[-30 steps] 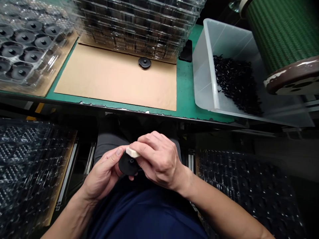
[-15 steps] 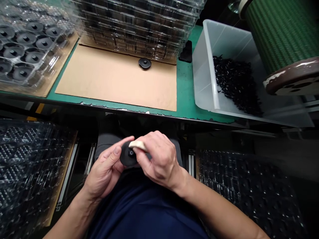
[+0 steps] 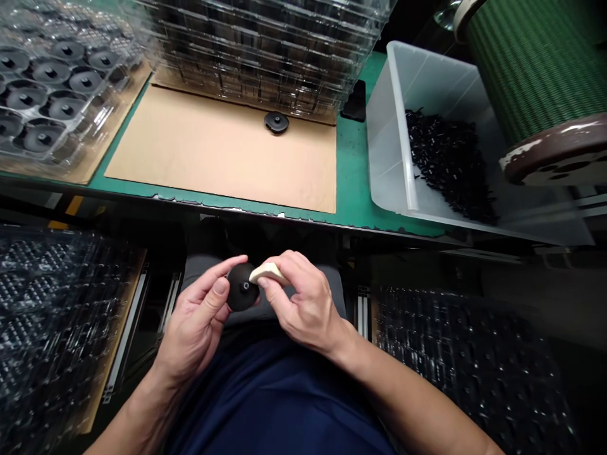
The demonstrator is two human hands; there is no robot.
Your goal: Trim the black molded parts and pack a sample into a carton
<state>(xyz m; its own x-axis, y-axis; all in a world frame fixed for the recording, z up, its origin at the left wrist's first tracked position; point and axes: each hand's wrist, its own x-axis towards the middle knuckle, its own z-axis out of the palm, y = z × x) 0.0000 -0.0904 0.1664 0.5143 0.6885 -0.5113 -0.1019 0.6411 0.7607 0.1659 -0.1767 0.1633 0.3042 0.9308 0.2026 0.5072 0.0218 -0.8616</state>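
Over my lap, below the bench edge, my left hand (image 3: 196,322) holds a small round black disc part (image 3: 241,287) with a hole in its middle, gripped between thumb and fingertips. My right hand (image 3: 298,303) pinches a small cream-white block (image 3: 266,272) and holds its tip against the disc's upper right rim. Both hands touch at the part.
The green bench (image 3: 353,170) carries a cardboard sheet (image 3: 222,148) with one loose black disc (image 3: 276,121), stacks of clear trays (image 3: 265,50), a tray of black discs (image 3: 47,95) at left, and a clear bin (image 3: 398,126) of small black pieces (image 3: 450,161). A green spool (image 3: 540,69) stands at right.
Both hands have risen a little toward the bench with the disc. The white block has shifted from across the disc's top to its upper right rim.
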